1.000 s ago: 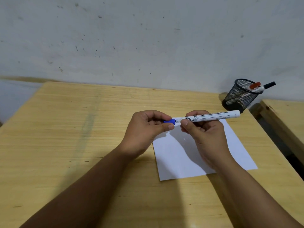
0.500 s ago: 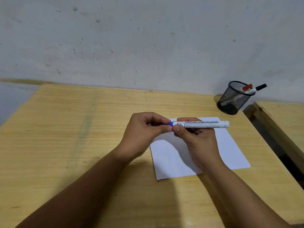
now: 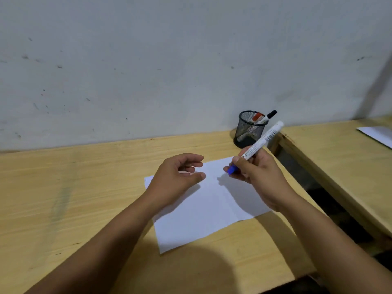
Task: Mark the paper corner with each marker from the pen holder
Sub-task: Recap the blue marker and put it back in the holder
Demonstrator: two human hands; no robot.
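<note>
A white sheet of paper (image 3: 203, 211) lies on the wooden table (image 3: 74, 194). My right hand (image 3: 257, 177) grips a white marker (image 3: 259, 144) slanted over the paper's far right corner, its blue capped end (image 3: 231, 169) pointing down and left. Above the paper's left part, my left hand (image 3: 177, 179) hovers with loosely curved fingers and holds nothing. A black mesh pen holder (image 3: 250, 130) stands at the table's far right corner, with a red-capped marker (image 3: 257, 117) and a black-capped marker (image 3: 271, 113) in it.
A second wooden table (image 3: 339, 158) stands to the right across a dark gap (image 3: 314, 187), with another white sheet (image 3: 377, 134) on it. A grey wall (image 3: 169, 71) runs directly behind both tables.
My left hand has let go of the blue cap end and drawn away to the left. My right hand has tilted the marker's tail up towards the pen holder. The view has shifted right.
</note>
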